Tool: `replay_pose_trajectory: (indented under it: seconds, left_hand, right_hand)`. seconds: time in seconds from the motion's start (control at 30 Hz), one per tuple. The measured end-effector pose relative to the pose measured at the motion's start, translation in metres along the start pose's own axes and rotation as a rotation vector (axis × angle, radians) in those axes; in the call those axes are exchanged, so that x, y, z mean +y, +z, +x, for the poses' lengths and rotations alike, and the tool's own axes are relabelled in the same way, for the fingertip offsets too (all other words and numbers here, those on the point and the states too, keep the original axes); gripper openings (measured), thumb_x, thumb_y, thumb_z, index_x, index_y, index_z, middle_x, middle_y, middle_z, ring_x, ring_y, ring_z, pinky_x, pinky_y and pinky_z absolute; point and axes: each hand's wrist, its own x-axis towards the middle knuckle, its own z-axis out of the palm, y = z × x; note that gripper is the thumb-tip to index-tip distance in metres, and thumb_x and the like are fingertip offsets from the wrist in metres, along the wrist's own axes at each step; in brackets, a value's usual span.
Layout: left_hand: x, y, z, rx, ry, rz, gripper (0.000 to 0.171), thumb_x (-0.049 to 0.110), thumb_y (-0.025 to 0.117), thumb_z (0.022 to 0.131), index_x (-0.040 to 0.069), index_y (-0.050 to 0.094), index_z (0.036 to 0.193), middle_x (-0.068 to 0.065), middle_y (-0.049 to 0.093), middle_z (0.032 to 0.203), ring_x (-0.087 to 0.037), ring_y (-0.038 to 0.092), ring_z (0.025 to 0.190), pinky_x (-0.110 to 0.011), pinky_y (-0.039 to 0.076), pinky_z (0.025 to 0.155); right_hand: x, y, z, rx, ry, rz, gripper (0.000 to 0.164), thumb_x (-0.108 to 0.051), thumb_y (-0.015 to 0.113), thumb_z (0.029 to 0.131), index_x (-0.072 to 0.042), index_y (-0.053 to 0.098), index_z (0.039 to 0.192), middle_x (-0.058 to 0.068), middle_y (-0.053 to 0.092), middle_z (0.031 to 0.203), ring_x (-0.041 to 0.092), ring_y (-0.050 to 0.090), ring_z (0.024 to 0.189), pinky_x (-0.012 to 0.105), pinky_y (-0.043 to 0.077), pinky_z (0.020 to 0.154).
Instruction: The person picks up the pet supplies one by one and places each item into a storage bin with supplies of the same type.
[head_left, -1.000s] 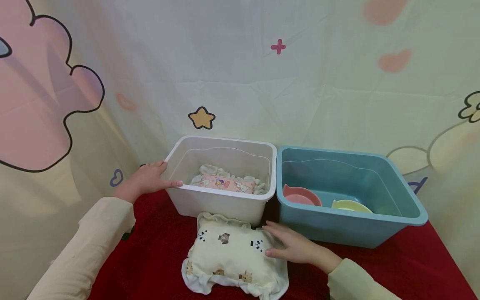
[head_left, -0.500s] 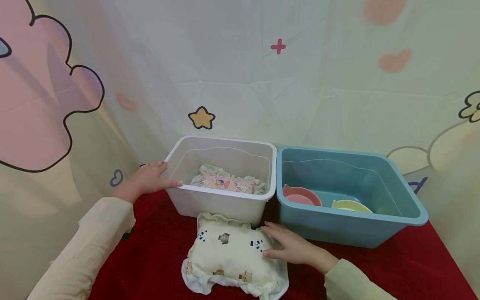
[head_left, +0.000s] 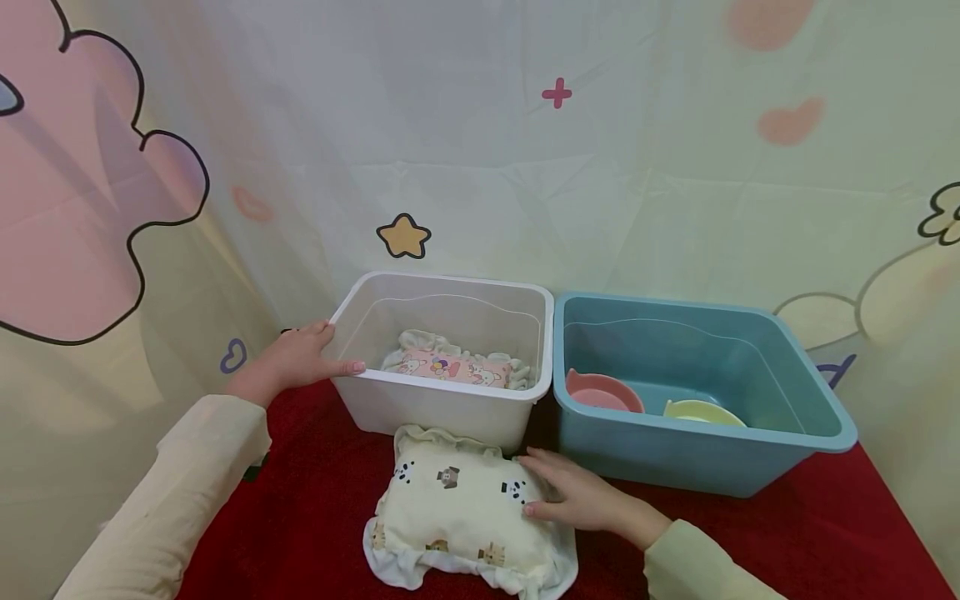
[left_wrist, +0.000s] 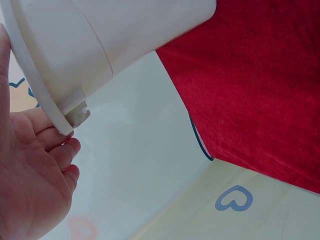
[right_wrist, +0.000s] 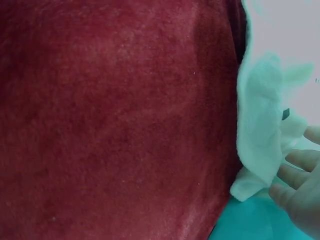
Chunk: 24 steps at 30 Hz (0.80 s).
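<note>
My left hand (head_left: 299, 357) holds the near left corner of a white plastic bin (head_left: 442, 408). Its thumb lies on the front rim, and in the left wrist view the fingers (left_wrist: 65, 150) curl beneath the bin's lip. A small pink printed pillow (head_left: 453, 368) with white ruffles lies inside that bin. In front of it, a cream pillow (head_left: 465, 517) with animal prints and a ruffled edge lies flat. My right hand (head_left: 581, 497) rests at the pillow's right upper edge, fingers loosely extended. The right wrist view shows its fingertips beside the ruffle (right_wrist: 260, 120).
A blue plastic bin (head_left: 675, 458) stands right beside the white one. A pink dish (head_left: 603, 392) and a yellow dish (head_left: 701, 411) lie in it. Red velvety cloth (head_left: 300, 517) covers the table. A printed fabric curtain (head_left: 480, 192) hangs close behind the bins.
My right hand has slid slightly leftward and toward me along the cream pillow's edge. The left hand, the bins and both pillows have stayed put.
</note>
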Motion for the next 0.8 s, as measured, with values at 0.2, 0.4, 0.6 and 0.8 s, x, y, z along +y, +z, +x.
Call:
replay_pose_trajectory:
  seconds: [0.2,0.4,0.6,0.8]
  left_hand:
    - [-0.0001,0.0003,0.0009,-0.005,0.001,0.012,0.103,0.07,0.053,0.068,0.0,0.024,0.138,-0.026,0.029,0.137,-0.043,0.036,0.117,-0.06,0.036,0.088]
    - [0.0003,0.0006,0.0004,-0.006,0.002,0.017,0.102,0.069,0.053,0.069,0.0,0.023,0.138,-0.027,0.027,0.139,-0.044,0.034,0.119,-0.061,0.035,0.089]
    - [0.0012,0.0001,-0.0006,-0.004,0.004,0.018,0.101,0.068,0.053,0.07,-0.001,0.023,0.138,-0.027,0.026,0.139,-0.045,0.033,0.12,-0.061,0.034,0.09]
    - [0.0003,0.0002,-0.0001,-0.004,0.009,0.023,0.101,0.068,0.053,0.07,-0.001,0.024,0.138,-0.027,0.027,0.138,-0.045,0.035,0.118,-0.061,0.036,0.088]
  right_hand:
    - [0.0005,0.002,0.0002,-0.002,0.0,0.001,0.07,-0.05,0.054,0.081,-0.008,0.036,0.135,0.019,0.031,0.141,0.036,0.029,0.129,0.055,0.029,0.098]
    - [0.0011,0.0044,0.001,-0.011,0.01,0.014,0.073,-0.051,0.053,0.081,-0.007,0.033,0.136,0.019,0.03,0.141,0.036,0.027,0.13,0.055,0.028,0.099]
    - [0.0014,0.0066,0.0016,-0.008,0.006,0.024,0.074,-0.05,0.054,0.081,-0.007,0.032,0.136,0.02,0.032,0.14,0.037,0.027,0.13,0.055,0.026,0.1]
    - [0.0024,0.0088,0.0025,-0.005,0.014,0.02,0.073,-0.051,0.054,0.081,-0.007,0.033,0.136,0.019,0.032,0.14,0.037,0.026,0.13,0.055,0.026,0.1]
